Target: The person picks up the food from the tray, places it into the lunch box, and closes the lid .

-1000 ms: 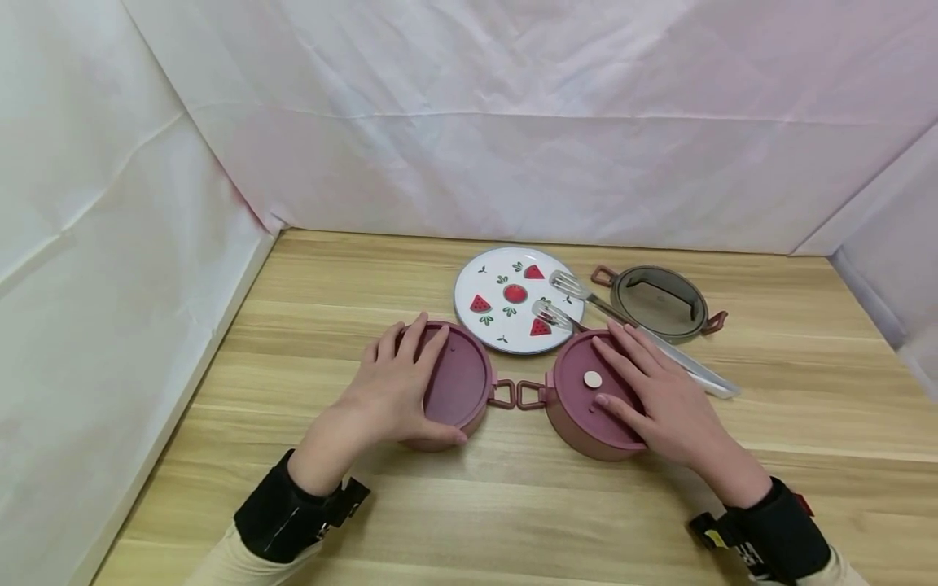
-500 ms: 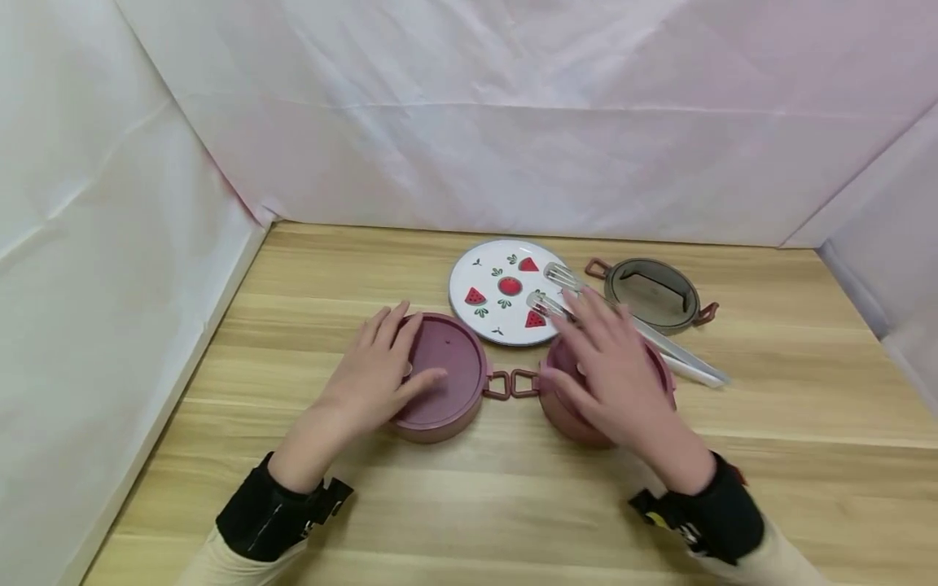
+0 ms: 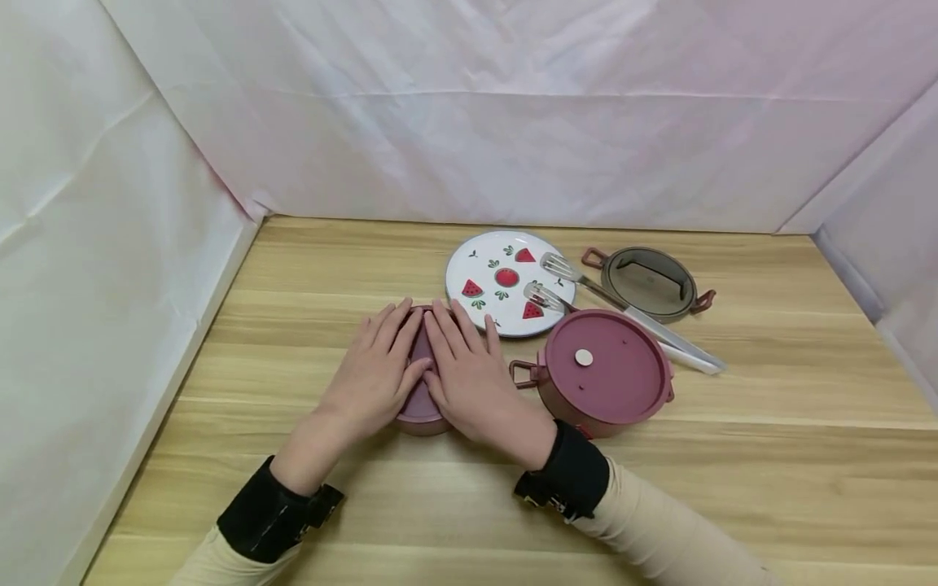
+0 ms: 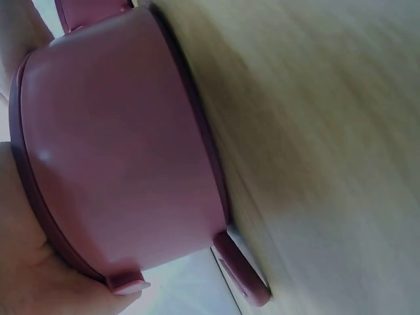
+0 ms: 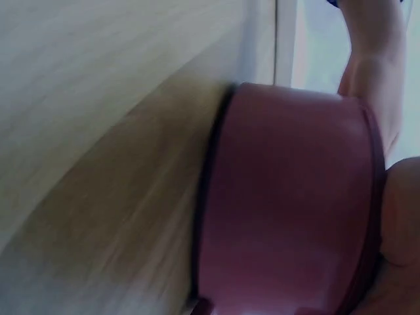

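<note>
Two lidded maroon toy pots stand side by side on the wooden table in the head view. My left hand (image 3: 366,382) lies over the left side of the left pot (image 3: 421,403), fingers extended across its lid. From the other side, my right hand (image 3: 479,387) rests on the same lid with straight fingers, and the thumbs meet near the middle. Between them the hands hide most of that pot. Its side wall fills much of both wrist views. The right pot (image 3: 615,366), with a pale round spot on its lid, stands untouched beside my right hand.
Behind the pots lies a white plate (image 3: 479,259) with watermelon prints. Two slotted, fork-like utensils (image 3: 563,268) lean over its edge, one partly hidden by the right pot. A dark shallow pan or lid (image 3: 648,285) with two side handles lies at the back right. White cloth walls surround the table.
My right hand has left the right pot's lid and moved left onto the left pot. My left hand stays at the left pot, its thumb now further in over the lid.
</note>
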Demonstrator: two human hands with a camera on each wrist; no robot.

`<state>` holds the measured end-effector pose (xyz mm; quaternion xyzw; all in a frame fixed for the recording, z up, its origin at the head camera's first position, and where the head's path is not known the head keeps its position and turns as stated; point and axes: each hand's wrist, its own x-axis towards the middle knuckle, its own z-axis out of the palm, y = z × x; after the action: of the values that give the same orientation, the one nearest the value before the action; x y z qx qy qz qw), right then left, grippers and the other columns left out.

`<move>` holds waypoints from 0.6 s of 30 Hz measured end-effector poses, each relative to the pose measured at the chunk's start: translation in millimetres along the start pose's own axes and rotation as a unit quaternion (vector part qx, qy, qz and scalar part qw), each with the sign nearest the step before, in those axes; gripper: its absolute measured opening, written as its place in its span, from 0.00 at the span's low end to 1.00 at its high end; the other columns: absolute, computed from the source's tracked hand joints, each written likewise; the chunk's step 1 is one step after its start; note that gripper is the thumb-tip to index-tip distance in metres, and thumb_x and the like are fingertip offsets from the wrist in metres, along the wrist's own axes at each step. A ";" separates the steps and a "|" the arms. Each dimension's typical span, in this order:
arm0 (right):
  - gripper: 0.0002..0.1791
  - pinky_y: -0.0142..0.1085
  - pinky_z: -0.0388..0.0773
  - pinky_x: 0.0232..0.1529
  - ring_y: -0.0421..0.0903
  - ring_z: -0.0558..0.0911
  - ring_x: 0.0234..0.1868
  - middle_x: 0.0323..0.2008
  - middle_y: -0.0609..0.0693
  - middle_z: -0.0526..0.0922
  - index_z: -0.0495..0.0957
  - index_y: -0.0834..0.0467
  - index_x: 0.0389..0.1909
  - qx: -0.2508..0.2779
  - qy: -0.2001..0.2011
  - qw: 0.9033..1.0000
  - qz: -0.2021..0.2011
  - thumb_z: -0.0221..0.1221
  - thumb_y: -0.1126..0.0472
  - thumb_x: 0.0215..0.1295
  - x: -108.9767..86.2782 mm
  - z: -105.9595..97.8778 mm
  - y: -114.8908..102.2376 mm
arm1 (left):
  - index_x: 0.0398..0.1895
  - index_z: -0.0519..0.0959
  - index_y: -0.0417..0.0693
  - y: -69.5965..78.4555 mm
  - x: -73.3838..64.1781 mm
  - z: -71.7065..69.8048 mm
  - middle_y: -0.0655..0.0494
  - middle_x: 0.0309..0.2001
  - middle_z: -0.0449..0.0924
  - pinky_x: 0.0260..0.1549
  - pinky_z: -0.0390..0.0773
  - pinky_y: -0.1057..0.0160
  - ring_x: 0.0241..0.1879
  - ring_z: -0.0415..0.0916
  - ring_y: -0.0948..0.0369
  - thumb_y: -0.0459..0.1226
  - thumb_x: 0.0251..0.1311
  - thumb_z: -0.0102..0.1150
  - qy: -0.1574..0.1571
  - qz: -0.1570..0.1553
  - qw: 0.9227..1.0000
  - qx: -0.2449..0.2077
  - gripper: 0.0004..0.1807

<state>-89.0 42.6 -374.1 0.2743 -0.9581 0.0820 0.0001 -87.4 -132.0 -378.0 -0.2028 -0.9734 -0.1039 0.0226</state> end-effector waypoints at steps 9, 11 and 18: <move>0.39 0.62 0.42 0.78 0.53 0.39 0.82 0.81 0.54 0.40 0.43 0.60 0.80 -0.004 -0.003 1.000 -0.005 0.43 0.47 0.76 -2.0 6.8 3.4 | 0.79 0.52 0.43 5.0 2.3 2.3 0.45 0.80 0.47 0.75 0.52 0.38 0.79 0.47 0.45 0.52 0.76 0.40 -0.008 -0.023 1.000 0.006 0.36; 0.39 0.61 0.45 0.78 0.53 0.40 0.82 0.81 0.54 0.40 0.44 0.59 0.80 -0.012 -0.003 1.000 -0.005 0.43 0.46 0.76 -1.9 6.8 3.6 | 0.79 0.52 0.42 5.0 3.2 2.0 0.45 0.80 0.48 0.76 0.52 0.41 0.78 0.47 0.45 0.52 0.76 0.40 -0.009 -0.023 1.000 0.004 0.36; 0.40 0.58 0.50 0.78 0.54 0.46 0.81 0.81 0.55 0.45 0.46 0.59 0.80 -0.025 0.004 1.000 -0.014 0.44 0.45 0.74 2.3 7.4 3.0 | 0.77 0.57 0.41 -1.1 7.6 1.6 0.42 0.75 0.57 0.74 0.61 0.47 0.73 0.57 0.45 0.50 0.73 0.45 0.009 -0.009 1.000 0.003 0.36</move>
<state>-92.2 42.7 -381.7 0.2870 -0.9560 0.0591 0.0117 -94.8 -129.6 -379.2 -0.1927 -0.9754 -0.1027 0.0314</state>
